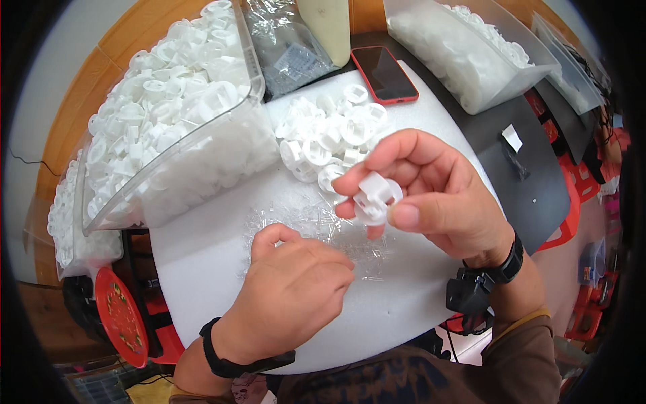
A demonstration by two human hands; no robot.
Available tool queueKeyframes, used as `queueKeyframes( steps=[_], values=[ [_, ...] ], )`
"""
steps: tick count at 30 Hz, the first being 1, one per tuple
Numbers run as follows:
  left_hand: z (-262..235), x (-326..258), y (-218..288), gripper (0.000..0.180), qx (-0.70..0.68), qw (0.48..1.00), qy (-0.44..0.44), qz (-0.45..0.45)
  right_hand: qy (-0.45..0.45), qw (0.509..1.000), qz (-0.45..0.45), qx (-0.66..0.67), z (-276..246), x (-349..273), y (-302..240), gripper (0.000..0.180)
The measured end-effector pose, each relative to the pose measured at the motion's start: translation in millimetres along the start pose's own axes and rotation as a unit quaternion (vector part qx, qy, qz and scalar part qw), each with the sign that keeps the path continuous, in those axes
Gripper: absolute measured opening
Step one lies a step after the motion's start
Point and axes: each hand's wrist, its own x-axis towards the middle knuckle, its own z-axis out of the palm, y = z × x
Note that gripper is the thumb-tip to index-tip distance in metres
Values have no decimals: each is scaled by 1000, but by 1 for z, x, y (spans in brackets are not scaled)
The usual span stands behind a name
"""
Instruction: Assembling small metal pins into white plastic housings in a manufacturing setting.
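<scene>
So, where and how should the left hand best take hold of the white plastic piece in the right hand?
Pinch the white piece by its raised block, probably from above, the camera side. The block seems flat-sided and stands out from the round base, whose right edge is at the thumb of the right hand.

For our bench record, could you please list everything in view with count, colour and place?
board: one, white, centre
held part: at least one, white, in right hand
loose parts: many, white, board's far side
clear slivers: many, colourless, near left hand
bins: at least four, translucent, two left, two upper right
phone: one, black and red, top centre
plastic bag: one, grey, top
panel: one, cream, top
dark surface: one, black, right
tag: one, white, right
round object: one, patterned red, lower left
rim clutter: uncounted, mixed colours, edges
wrist straps: two, black, one per wrist
left hand: one, bare, centre
right hand: one, bare, right
</scene>
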Motion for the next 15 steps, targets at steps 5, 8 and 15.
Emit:
queueKeyframes(
  steps=[5,8,15],
  values=[
    [-7,0,-1,22,-109,990,66,-59,-16,1000,-5,24,2,0,1,41],
    [-9,1,2,26,-148,980,81,-110,-41,999,-1,12,-2,-1,2,34],
    [-15,-6,-1,21,-253,955,95,-124,-68,996,4,64,-4,0,5,35]
  ],
)
